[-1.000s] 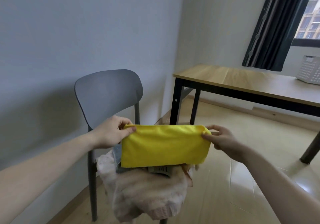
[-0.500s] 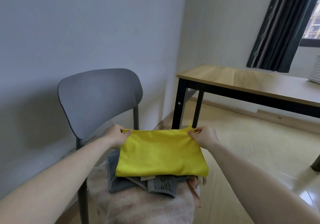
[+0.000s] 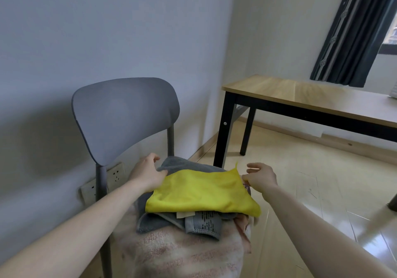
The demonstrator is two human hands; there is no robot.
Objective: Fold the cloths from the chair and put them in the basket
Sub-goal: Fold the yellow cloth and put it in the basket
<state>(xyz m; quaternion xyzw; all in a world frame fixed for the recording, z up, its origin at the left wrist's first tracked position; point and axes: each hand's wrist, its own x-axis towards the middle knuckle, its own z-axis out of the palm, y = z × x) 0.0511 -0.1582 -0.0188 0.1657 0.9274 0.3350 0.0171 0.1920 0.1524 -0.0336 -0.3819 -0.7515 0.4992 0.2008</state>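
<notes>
We see both bare forearms reaching forward from the lower corners. Our left hand lies palm down, fingers loosely curled with the thumb extended, holding nothing. Our right hand hovers with fingers relaxed and slightly bent, likewise gripping nothing.

Grey chair, pink striped towel directly on seat
</notes>
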